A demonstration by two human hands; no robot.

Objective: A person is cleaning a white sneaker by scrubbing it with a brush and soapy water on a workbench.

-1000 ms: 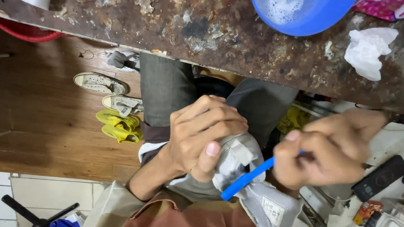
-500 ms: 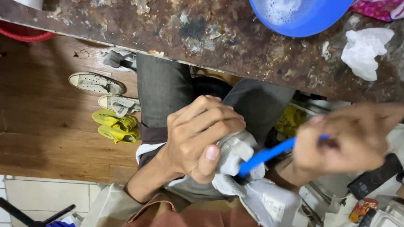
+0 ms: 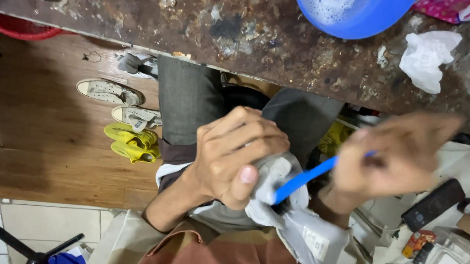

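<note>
While the left hand [image 3: 233, 156] clenches the grey shoe [image 3: 275, 174], right hand [image 3: 392, 153] grasping the blue brush [image 3: 305, 178] at three o'clock; hard scrubbing could flick suds.

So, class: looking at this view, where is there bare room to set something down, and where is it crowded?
Free: the stained worktop left of the blue plastic basin, and the brown wooden floor left of the white canvas shoes and yellow sandals. Crowded: the lower right clutter by the black phone-like slab, and between basin and crumpled white tissue.
</note>
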